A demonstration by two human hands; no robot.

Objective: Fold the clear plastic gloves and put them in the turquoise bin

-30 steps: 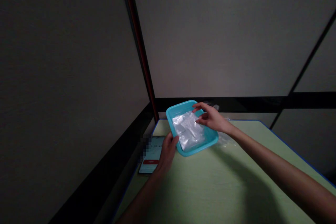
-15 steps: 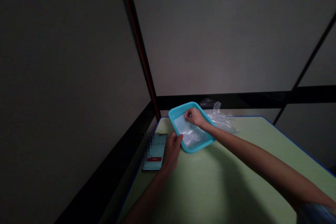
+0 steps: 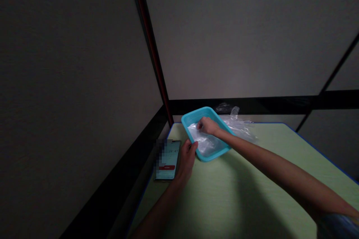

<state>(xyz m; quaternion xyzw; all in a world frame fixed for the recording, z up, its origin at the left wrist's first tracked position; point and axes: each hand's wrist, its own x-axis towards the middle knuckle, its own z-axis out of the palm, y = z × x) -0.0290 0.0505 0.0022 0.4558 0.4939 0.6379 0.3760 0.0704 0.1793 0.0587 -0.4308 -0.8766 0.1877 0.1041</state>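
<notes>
A turquoise plastic tray stands tilted towards me at the far left part of the table. My left hand is closed on its near left rim, thumb over the edge. Inside the tray lies thin, clear, crinkled plastic film, which looks like a flattened bag. My right hand reaches over the right rim into the tray. Its fingers are curled together in a pinch at the upper part of the film, and the fingertips are partly hidden.
Behind the tray's right side, a heap of clear plastic lies by the wall. A phone with a lit screen rests left of my left hand. The light green table has a blue edge, with dark-trimmed wall panels beyond it and on the left.
My right hand has dipped slightly deeper into the tray, and the film beneath it is more crinkled. My left hand keeps its grip on the rim. The whole view has shifted a little.
</notes>
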